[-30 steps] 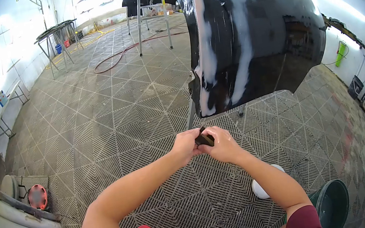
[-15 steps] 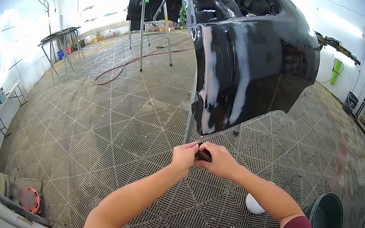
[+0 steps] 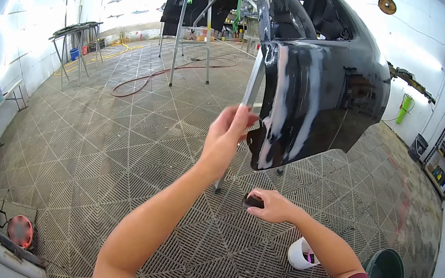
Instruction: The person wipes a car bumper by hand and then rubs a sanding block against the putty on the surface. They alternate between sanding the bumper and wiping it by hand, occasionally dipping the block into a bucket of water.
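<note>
Fingers (image 3: pixel 239 118) near black panel (image 3: pixel 319 95), above grated floor (image 3: pixel 118 137)

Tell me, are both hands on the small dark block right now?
No: only the right hand holds the small dark block, while the left hand is raised apart from it, near the black car panel's edge.

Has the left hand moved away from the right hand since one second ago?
Yes. The left hand rose from the right hand toward the black panel's lower edge.
</note>
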`<act>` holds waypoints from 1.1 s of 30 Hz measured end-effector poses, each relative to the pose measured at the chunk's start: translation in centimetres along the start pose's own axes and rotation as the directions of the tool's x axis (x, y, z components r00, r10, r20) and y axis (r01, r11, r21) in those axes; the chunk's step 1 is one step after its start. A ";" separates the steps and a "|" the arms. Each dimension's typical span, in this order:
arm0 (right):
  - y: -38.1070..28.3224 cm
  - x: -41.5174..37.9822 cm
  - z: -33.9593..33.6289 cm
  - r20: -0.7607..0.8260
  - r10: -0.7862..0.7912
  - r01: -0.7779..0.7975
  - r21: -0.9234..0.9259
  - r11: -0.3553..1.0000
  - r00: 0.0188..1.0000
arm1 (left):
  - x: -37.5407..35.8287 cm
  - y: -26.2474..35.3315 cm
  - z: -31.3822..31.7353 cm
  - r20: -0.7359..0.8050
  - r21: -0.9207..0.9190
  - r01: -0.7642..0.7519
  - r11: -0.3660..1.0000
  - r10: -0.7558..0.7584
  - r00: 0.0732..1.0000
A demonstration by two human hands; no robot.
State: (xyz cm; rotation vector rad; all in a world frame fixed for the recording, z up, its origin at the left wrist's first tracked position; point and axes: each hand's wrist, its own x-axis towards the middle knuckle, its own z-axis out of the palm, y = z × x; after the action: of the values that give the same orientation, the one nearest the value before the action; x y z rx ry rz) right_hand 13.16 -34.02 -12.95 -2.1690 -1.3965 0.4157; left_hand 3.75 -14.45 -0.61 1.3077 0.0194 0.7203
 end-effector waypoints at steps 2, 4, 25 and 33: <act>-0.2 0.1 0.3 -0.006 -0.019 0.019 -0.025 1.000 1.000 | 0.2 2.6 0.2 0.294 -0.191 -0.124 0.974 0.177 0.939; -0.7 0.1 0.3 -0.009 -0.037 0.036 -0.054 0.998 0.999 | 0.1 4.2 0.5 0.373 -0.151 -0.173 0.973 0.218 0.902; -24.1 -4.7 -10.5 -0.423 -0.569 -0.039 -0.825 0.564 0.705 | 4.2 2.7 -1.2 0.675 -0.423 0.035 0.905 0.289 0.679; -24.5 -1.9 -11.2 -0.323 -0.701 -0.336 -0.934 0.125 0.636 | 3.2 -0.7 -1.1 0.688 -0.469 0.050 0.882 0.329 0.647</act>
State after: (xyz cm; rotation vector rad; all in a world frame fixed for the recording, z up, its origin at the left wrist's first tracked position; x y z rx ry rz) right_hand -0.19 -30.52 10.31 -2.2645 -1.4898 -2.0313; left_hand 6.15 -12.03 -0.32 1.0661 -0.9095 0.2232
